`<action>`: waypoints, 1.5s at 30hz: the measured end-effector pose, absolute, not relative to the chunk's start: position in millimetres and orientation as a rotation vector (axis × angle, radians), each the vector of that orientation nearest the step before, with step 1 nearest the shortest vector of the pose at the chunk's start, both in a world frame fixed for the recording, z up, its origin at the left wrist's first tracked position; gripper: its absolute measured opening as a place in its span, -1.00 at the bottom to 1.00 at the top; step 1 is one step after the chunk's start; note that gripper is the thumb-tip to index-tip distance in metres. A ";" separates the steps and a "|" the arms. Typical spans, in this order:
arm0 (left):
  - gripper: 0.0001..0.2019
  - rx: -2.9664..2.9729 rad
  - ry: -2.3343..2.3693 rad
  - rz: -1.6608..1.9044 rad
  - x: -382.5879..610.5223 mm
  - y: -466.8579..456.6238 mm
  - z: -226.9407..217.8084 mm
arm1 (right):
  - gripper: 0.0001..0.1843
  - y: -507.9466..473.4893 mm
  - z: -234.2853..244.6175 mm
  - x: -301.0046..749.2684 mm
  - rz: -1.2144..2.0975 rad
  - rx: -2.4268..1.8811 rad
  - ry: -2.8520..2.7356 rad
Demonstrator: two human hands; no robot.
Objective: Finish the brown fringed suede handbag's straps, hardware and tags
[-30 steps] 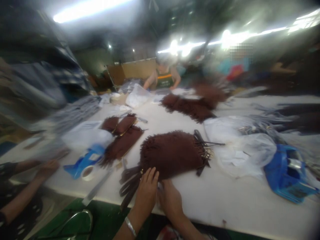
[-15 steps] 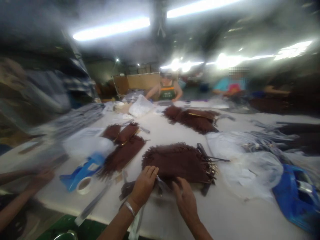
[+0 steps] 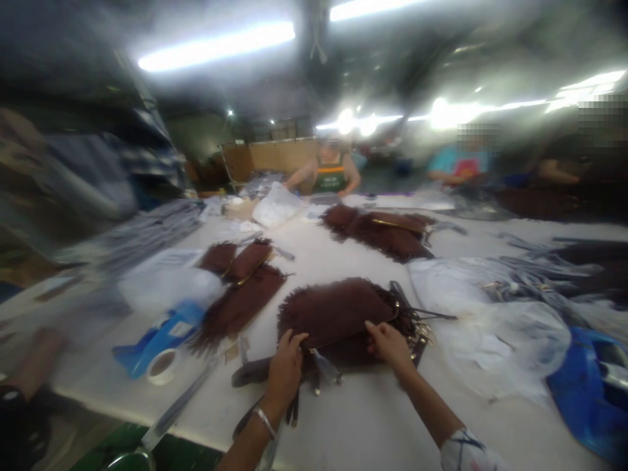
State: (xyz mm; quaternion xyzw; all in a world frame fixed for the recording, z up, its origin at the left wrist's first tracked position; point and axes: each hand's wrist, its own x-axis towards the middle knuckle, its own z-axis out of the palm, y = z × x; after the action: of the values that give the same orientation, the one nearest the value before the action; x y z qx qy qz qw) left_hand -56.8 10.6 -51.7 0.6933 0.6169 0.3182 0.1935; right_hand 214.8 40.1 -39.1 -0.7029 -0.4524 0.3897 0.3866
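A dark brown fringed bag (image 3: 338, 307) lies in front of me, its flap edge running along the near side. My left hand (image 3: 285, 360) has its thumb and fingers closed around the bag's near left corner. At the near right part of the flap, my right hand (image 3: 392, 345) pinches the edge with thumb and forefinger. Between the two hands hangs a small plastic-wrapped piece (image 3: 326, 367) with metal ends. A dark strap (image 3: 252, 373) sticks out left, under my left wrist. Metal rings and clips (image 3: 422, 332) bunch at the bag's right end.
More brown fringed bags lie at the left (image 3: 240, 297) and far middle (image 3: 392, 232). A white tape roll (image 3: 161, 366) sits beside blue plastic (image 3: 171, 333). Clear bags (image 3: 500, 347) and a blue container (image 3: 589, 392) stand right. Another person's arm (image 3: 36, 363) is at the left; co-workers sit opposite.
My right hand has moved up and right, from beside the bag's front onto its flap edge, and now pinches it. My left hand has shifted slightly down. The neighbour's arm at left has drawn back.
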 end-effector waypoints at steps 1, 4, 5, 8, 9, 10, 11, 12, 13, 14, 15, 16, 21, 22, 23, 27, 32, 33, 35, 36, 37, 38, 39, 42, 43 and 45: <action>-0.60 1.949 1.743 0.875 -56.1 7.6 -50.9 | -0.57 32.6 -37.5 210.9 0.970 -1.791 -1.193; -0.60 1.965 1.762 0.851 -53.6 1.0 -49.7 | -0.62 1.5 -33.7 182.4 0.853 -1.684 -1.470; -0.60 1.984 1.766 0.845 -52.7 -0.1 -49.3 | -0.66 -8.7 -33.1 168.6 0.796 -1.607 -1.589; -0.57 2.134 1.782 0.860 -51.6 -1.6 -46.8 | -0.77 -28.1 -33.8 126.2 0.647 -1.491 -1.735; -0.56 2.209 1.786 0.887 -51.9 -1.7 -45.6 | -0.77 -30.2 -34.7 114.5 0.618 -1.514 -1.728; -0.56 2.287 1.781 0.916 -52.3 -1.8 -44.6 | -0.76 -30.5 -35.8 104.7 0.600 -1.556 -1.716; -0.56 2.360 1.766 0.935 -53.0 -1.7 -43.8 | -0.78 -29.6 -36.9 97.2 0.592 -1.605 -1.706; -0.57 2.420 1.747 0.937 -53.9 -1.5 -43.5 | -0.81 -28.1 -37.8 91.7 0.587 -1.654 -1.702; -0.58 2.466 1.728 0.927 -54.8 -1.2 -43.7 | -0.84 -26.5 -38.2 88.1 0.580 -1.697 -1.707; -0.58 2.501 1.714 0.910 -55.8 -0.8 -44.6 | -0.86 -25.1 -38.0 86.0 0.567 -1.729 -1.719; -0.59 2.529 1.704 0.888 -56.7 -0.4 -46.0 | -0.87 -24.0 -37.0 84.9 0.547 -1.752 -1.738; -0.60 2.550 1.703 0.868 -57.6 0.1 -47.9 | -0.87 -23.3 -35.2 84.5 0.519 -1.772 -1.760; -0.65 2.677 1.701 0.839 -61.7 2.5 -57.9 | -0.85 -18.1 -21.2 87.2 0.293 -1.887 -1.905; -0.67 2.700 1.703 0.844 -62.3 3.3 -59.1 | -0.86 -15.9 -19.1 89.6 0.243 -1.907 -1.921; -0.69 2.718 1.706 0.846 -62.9 4.1 -59.8 | -0.87 -13.1 -17.6 93.7 0.196 -1.926 -1.927; -0.72 2.744 1.707 0.824 -63.9 6.8 -56.1 | -0.85 0.9 -16.7 130.0 0.039 -2.051 -1.876; -0.72 2.736 1.672 0.711 -58.8 2.6 -27.4 | -0.82 19.2 -22.2 190.4 -0.093 -2.199 -1.760; -0.73 2.733 1.660 0.664 -56.3 1.5 -19.4 | -0.83 22.1 -23.9 197.7 -0.123 -2.217 -1.740; -0.74 2.735 1.641 0.566 -49.1 0.6 -5.5 | -0.85 26.0 -27.4 206.0 -0.173 -2.245 -1.702; -0.73 2.736 1.645 0.528 -44.4 1.4 -0.6 | -0.86 26.7 -28.9 207.6 -0.190 -2.253 -1.691; -0.70 2.735 1.659 0.496 -39.2 3.0 2.6 | -0.86 26.5 -30.0 208.0 -0.205 -2.255 -1.689; -0.67 2.730 1.681 0.473 -33.6 5.5 4.1 | -0.86 25.3 -30.7 207.8 -0.219 -2.245 -1.698; -0.64 2.725 1.699 0.461 -28.1 8.8 4.3 | -0.85 23.3 -30.9 207.4 -0.237 -2.220 -1.715; -0.58 2.731 1.644 0.430 -14.9 22.6 2.1 | -0.70 15.7 -28.1 205.5 -0.276 -2.044 -1.778; -0.58 2.737 1.585 0.395 -12.5 28.1 2.1 | -0.64 14.1 -26.1 204.3 -0.257 -1.953 -1.815; -0.66 2.720 1.486 0.286 -10.9 40.0 4.1 | -0.58 14.5 -21.2 200.0 -0.161 -1.752 -1.925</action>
State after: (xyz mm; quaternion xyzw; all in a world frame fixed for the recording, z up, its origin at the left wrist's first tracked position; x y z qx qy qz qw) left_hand -10.9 40.0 4.1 0.8737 0.4774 0.0919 0.0146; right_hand 200.0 14.5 -21.2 -0.6481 -0.7119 -0.0594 0.2639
